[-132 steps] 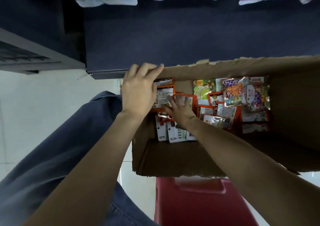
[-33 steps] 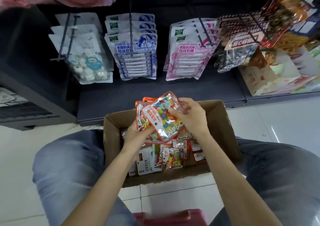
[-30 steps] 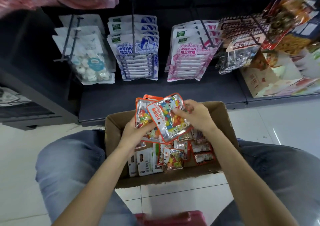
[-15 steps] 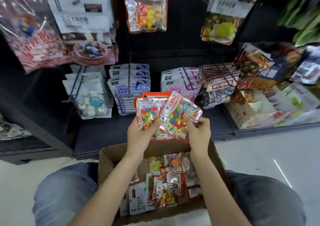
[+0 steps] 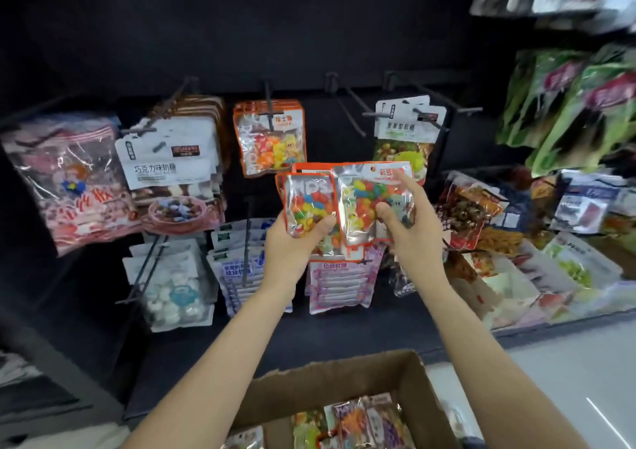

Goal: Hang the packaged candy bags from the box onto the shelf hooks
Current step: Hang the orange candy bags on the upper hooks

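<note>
From the head camera, the left hand (image 5: 292, 245) grips a small stack of orange-edged clear bags of coloured sweets (image 5: 309, 204), while the right hand (image 5: 409, 221) pinches the front bag (image 5: 373, 193) upright, header uppermost. The bare black wire hook (image 5: 347, 107) lies above and just behind it, nearer the right hand. The brown cardboard box (image 5: 378, 373) sits below.

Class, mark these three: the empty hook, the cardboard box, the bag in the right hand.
empty hook (image 5: 347, 109), head view, mid-rod.
cardboard box (image 5: 344, 374), head view, far wall.
candy bag (image 5: 361, 200), head view, clear front.
</note>
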